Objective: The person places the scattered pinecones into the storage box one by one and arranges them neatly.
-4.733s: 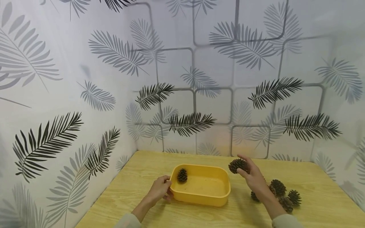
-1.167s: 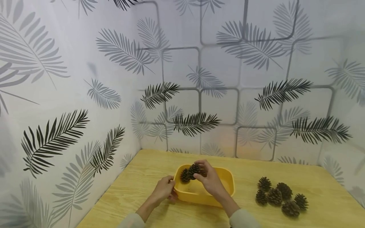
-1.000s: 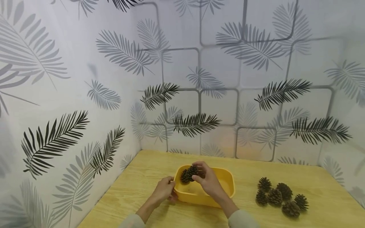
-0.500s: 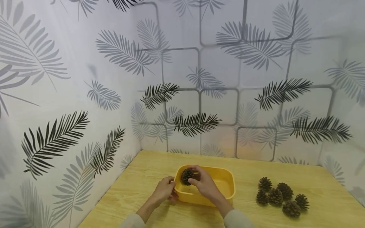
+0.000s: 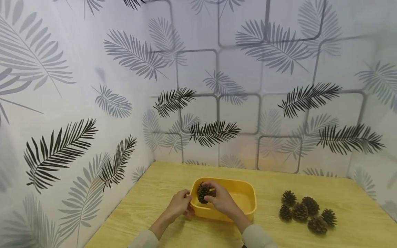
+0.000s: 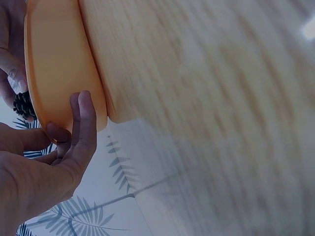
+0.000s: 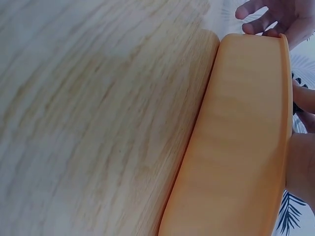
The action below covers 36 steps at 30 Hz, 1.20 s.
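A yellow plastic tub [image 5: 243, 203] sits on the wooden table. My left hand [image 5: 179, 205] grips its left end, thumb at the rim and fingers against the outer wall, as the left wrist view also shows. Inside the tub's left part, my right hand [image 5: 221, 199] holds a brown pine cone [image 5: 203, 195] between thumb and fingers. Another pine cone [image 5: 200, 186] lies just behind it, mostly hidden. In the right wrist view the tub wall [image 7: 236, 128] covers most of the held cone.
Several pine cones [image 5: 300, 212] lie in a loose cluster on the table [image 5: 149, 196], right of the tub. White walls [image 5: 235, 117] with a leaf pattern rise behind the table and along its left side.
My right hand has brought the pine cone from above the table, right of the tub, leftward and down into its left part. My left hand stays on the tub's left end.
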Each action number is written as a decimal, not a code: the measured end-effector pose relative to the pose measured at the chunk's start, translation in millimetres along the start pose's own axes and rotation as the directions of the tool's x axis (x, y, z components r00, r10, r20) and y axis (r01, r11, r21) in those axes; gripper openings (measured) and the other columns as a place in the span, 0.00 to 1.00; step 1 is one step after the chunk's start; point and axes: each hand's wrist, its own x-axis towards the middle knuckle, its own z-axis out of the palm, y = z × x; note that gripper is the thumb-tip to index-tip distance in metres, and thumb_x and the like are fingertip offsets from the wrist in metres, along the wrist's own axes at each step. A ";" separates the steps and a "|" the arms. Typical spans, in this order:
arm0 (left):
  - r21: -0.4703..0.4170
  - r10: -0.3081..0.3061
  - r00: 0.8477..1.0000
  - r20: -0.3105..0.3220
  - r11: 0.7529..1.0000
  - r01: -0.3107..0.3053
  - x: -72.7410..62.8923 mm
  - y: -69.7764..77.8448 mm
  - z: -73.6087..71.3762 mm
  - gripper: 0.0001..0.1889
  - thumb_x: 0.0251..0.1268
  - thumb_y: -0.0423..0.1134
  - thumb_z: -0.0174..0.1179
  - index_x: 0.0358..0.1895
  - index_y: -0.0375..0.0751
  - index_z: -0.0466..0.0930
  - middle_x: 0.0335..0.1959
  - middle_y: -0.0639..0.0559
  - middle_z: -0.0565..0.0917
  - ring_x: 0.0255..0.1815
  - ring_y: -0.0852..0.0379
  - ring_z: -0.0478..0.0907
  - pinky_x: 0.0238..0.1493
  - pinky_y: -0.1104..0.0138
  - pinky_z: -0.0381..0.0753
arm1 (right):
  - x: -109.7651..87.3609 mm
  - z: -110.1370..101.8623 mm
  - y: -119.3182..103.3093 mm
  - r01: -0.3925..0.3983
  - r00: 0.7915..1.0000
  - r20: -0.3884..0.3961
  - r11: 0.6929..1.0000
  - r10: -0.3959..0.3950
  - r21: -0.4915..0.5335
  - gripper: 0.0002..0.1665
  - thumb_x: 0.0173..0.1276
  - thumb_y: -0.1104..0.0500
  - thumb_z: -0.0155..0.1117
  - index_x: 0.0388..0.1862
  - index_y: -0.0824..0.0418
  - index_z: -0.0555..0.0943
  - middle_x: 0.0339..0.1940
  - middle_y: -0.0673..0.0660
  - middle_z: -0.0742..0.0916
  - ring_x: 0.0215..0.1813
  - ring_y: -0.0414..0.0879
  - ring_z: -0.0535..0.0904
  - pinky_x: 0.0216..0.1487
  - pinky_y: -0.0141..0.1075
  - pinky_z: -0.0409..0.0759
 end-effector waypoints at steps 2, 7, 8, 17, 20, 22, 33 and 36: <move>0.007 -0.003 1.000 0.002 1.000 0.003 -0.4 0.4 -0.1 0.20 0.83 0.31 0.44 0.68 0.19 0.69 0.40 0.39 0.83 0.35 0.39 0.87 0.33 0.54 0.91 | 0.5 0.3 1.4 -0.001 1.000 0.009 1.000 0.001 -0.011 0.23 0.74 0.71 0.64 0.66 0.64 0.77 0.62 0.68 0.80 0.58 0.65 0.82 0.54 0.53 0.86; 0.012 -0.004 1.000 0.002 1.000 0.004 -0.6 0.4 -1.3 0.20 0.84 0.31 0.44 0.68 0.20 0.69 0.40 0.39 0.83 0.35 0.39 0.87 0.33 0.54 0.91 | 1.0 -0.2 2.9 -0.010 0.999 0.037 0.999 0.011 -0.031 0.24 0.74 0.72 0.63 0.67 0.65 0.76 0.62 0.70 0.79 0.60 0.67 0.82 0.55 0.54 0.86; 0.010 -0.002 1.000 0.003 1.000 0.002 -0.5 0.4 -1.6 0.20 0.84 0.31 0.44 0.68 0.20 0.70 0.39 0.40 0.83 0.35 0.40 0.87 0.33 0.55 0.91 | 1.2 -0.5 3.1 -0.013 0.999 0.043 0.999 0.015 -0.038 0.24 0.74 0.72 0.63 0.67 0.65 0.76 0.63 0.70 0.78 0.60 0.67 0.82 0.54 0.54 0.86; 0.010 0.021 0.999 0.031 1.000 -0.022 1.1 1.2 -1.1 0.20 0.84 0.31 0.43 0.68 0.20 0.71 0.35 0.40 0.85 0.36 0.36 0.87 0.34 0.54 0.91 | 6.5 -0.8 6.7 0.021 0.994 0.106 0.987 -0.005 -0.157 0.22 0.71 0.75 0.65 0.63 0.67 0.78 0.59 0.67 0.82 0.60 0.65 0.80 0.55 0.56 0.85; 0.008 0.015 0.999 0.036 1.000 -0.016 0.6 -0.1 -1.3 0.20 0.84 0.31 0.42 0.68 0.20 0.71 0.34 0.41 0.85 0.36 0.36 0.87 0.34 0.53 0.91 | 8.4 0.2 9.2 0.032 0.991 0.133 0.980 -0.006 -0.194 0.23 0.71 0.75 0.65 0.63 0.68 0.78 0.60 0.66 0.83 0.61 0.65 0.79 0.57 0.57 0.83; 0.010 0.018 0.999 0.039 1.000 -0.018 0.2 -0.5 -1.4 0.20 0.84 0.31 0.42 0.67 0.19 0.72 0.34 0.41 0.85 0.35 0.36 0.87 0.34 0.53 0.91 | 9.7 0.8 10.6 0.038 0.989 0.148 0.971 -0.002 -0.237 0.23 0.71 0.74 0.65 0.63 0.67 0.78 0.60 0.65 0.83 0.62 0.64 0.79 0.58 0.57 0.83; 0.003 0.015 0.999 0.031 1.000 -0.015 0.7 0.4 -1.6 0.20 0.85 0.31 0.43 0.67 0.20 0.73 0.34 0.40 0.85 0.34 0.38 0.87 0.32 0.53 0.91 | 10.8 2.9 8.4 0.051 0.987 0.163 0.957 -0.004 -0.284 0.25 0.69 0.72 0.70 0.63 0.69 0.75 0.58 0.67 0.84 0.62 0.65 0.80 0.58 0.59 0.82; 0.000 0.014 0.999 0.034 1.000 -0.014 1.5 -0.5 -2.0 0.20 0.85 0.31 0.43 0.68 0.20 0.72 0.34 0.40 0.86 0.35 0.38 0.87 0.32 0.53 0.91 | 10.1 3.0 6.5 0.034 0.988 0.157 0.959 0.011 -0.283 0.24 0.69 0.71 0.70 0.62 0.68 0.75 0.58 0.68 0.84 0.62 0.65 0.81 0.58 0.59 0.82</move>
